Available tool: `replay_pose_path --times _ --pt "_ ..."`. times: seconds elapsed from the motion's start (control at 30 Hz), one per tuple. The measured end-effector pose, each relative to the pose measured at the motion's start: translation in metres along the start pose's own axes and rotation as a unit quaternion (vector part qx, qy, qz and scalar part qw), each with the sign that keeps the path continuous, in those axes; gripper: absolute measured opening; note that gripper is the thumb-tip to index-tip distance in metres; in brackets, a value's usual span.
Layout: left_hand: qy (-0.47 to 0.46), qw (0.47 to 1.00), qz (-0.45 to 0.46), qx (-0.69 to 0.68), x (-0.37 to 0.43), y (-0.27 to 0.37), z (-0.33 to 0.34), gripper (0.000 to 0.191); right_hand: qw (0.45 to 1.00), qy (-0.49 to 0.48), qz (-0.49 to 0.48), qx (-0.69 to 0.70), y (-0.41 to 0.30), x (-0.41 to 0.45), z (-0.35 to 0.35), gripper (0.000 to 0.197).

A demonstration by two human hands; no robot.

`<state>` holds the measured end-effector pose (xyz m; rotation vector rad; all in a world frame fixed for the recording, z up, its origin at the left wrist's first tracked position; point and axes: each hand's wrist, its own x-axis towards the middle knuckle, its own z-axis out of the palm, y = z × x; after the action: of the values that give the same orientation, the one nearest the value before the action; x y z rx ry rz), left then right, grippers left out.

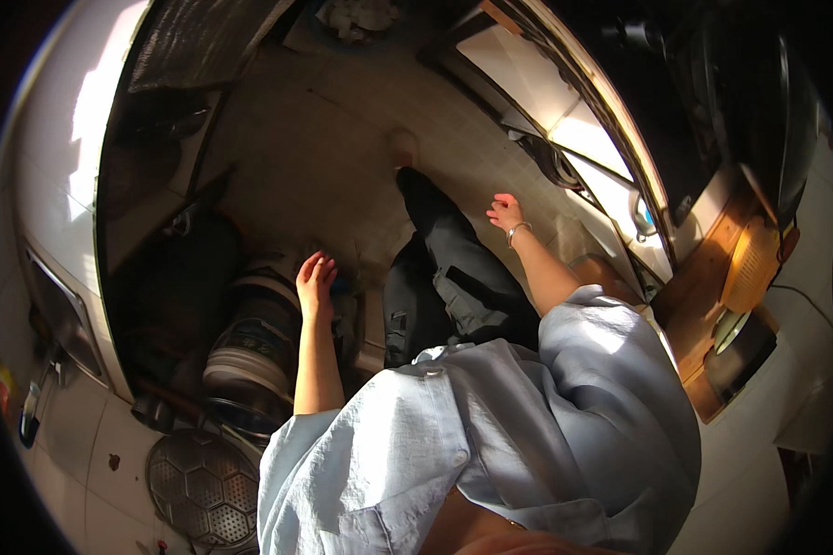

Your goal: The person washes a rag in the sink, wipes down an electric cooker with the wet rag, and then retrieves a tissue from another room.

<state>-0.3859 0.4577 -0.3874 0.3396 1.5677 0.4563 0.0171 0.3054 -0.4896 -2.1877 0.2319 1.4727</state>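
Observation:
My left hand (316, 277) hangs in the air with its fingers loosely bent and nothing in it, above a stack of round tubs (250, 340). On the other side of my dark trousers (458, 270), my right hand (505, 211) is held out over the tiled floor (319, 152), empty, its fingers slightly spread. A metal bangle (518, 233) circles that wrist. One of my legs reaches forward across the floor.
Under the left counter lie dark, shadowed things. A perforated metal steamer plate (205, 485) is at the lower left, near a sink (66, 312). Open shelving (548, 132) stands at right, beside a wooden board (708, 277) and a yellow plastic basket (750, 263). A basin (357, 24) stands far ahead.

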Motion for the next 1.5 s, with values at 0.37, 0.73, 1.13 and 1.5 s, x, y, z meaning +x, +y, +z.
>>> replay_pose_path --times 0.37,0.73,1.13,1.5 --pt "-0.197 0.98 0.017 0.017 -0.065 -0.106 0.082 0.026 0.989 0.088 -0.016 0.117 0.152 -0.024 -0.108 0.031" --pt "-0.126 0.992 0.021 0.007 -0.114 -0.243 0.131 0.022 0.958 0.092 -0.207 -0.176 0.22 0.016 -0.223 0.024" --pt "-0.239 0.97 -0.032 -0.041 -0.189 -0.388 0.232 0.024 0.925 0.055 -0.238 -0.292 0.244 0.044 -0.317 0.03" --pt "-0.101 0.991 0.004 -0.088 -0.193 -0.354 0.12 0.025 0.887 -0.034 -0.265 -0.376 0.248 0.024 -0.276 0.029"
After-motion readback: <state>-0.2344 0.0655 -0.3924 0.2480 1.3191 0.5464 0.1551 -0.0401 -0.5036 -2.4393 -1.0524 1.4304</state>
